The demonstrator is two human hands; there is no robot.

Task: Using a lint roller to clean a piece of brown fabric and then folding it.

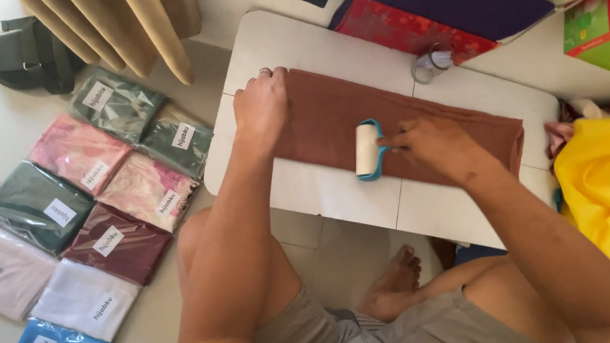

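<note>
Two hands: both bare and at work on a folded brown cloth [330, 118] spread across a low white worktop [336, 191].
Left hand [262, 105]: lies flat, palm down, fingers spread, pressing the cloth's left end; its grip is released, holding nothing. A ring sits on one finger.
Right hand [431, 146]: wrist bent inward, grip clenched on the teal handle of a lint roller [367, 150], whose white drum rests on the cloth near its front edge.
Hidden: the handle is mostly covered by the fingers; a small clear item [431, 61] behind the cloth is perhaps a tape roll, too blurred to tell.
Edges and room: bare worktop shows in front of the cloth and left of it; bagged fabric packets [96, 219] lie on the floor to the left, well apart; a yellow cloth [609, 196] crowds the right edge.
</note>
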